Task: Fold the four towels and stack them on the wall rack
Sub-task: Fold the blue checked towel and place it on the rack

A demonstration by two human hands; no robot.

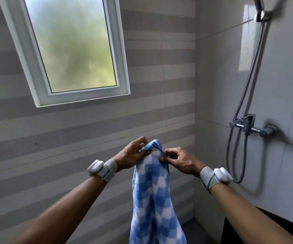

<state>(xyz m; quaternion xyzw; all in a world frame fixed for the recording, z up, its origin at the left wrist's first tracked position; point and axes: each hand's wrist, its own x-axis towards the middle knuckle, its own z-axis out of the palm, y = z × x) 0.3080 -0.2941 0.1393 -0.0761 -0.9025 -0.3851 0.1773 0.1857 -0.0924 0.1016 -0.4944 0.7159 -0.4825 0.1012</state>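
Observation:
A blue and white checked towel (155, 194) hangs straight down in front of me, bunched at its top edge. My left hand (133, 154) pinches the top of the towel on the left side. My right hand (177, 160) pinches the top edge on the right, close beside the left hand. Both arms reach forward at chest height, each with a white band on the wrist. The wall rack and the other towels are out of view.
A frosted window (71, 46) sits high on the striped tile wall ahead. On the right wall hang a shower mixer tap (251, 126) and its hose (244, 95). A dark edge (283, 224) shows at the lower right.

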